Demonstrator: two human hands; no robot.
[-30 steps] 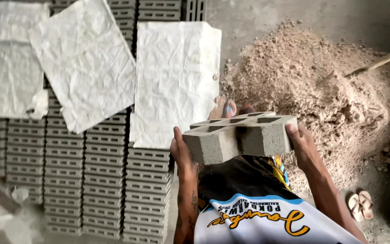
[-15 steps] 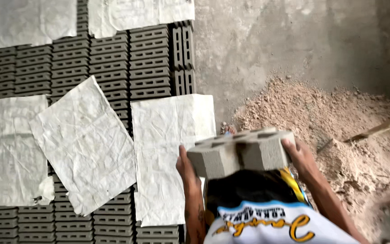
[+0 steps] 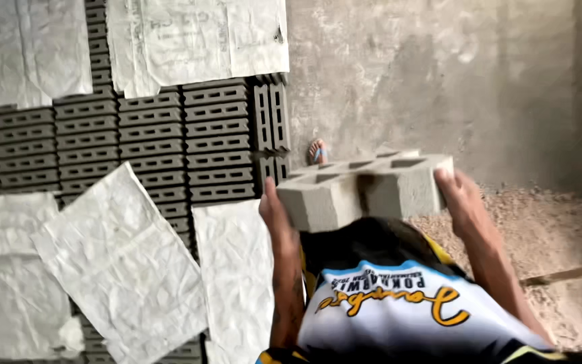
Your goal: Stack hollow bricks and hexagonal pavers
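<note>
- Grey hollow concrete block (image 3: 368, 189) is carried level, cavities up, in front of the chest, to the right of the rows of grey blocks laid on the floor (image 3: 136, 141).
- Left hand (image 3: 274, 212) clamps the block's left end, right hand (image 3: 459, 195) the right end; each grip pressed flat against an end face, fingers spread.
- Judgement: keep the block level, press evenly inward, elbows tucked.
- Crumpled white paper sheets (image 3: 126, 269) cover some blocks; sand pile (image 3: 547, 243) lies right of the block.

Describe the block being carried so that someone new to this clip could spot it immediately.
Start at the bare concrete floor right of the rows of grey blocks. In front of it, the left hand and right hand grip the ends of one hollow grey block. It alone is lifted, not lying in rows.
</note>
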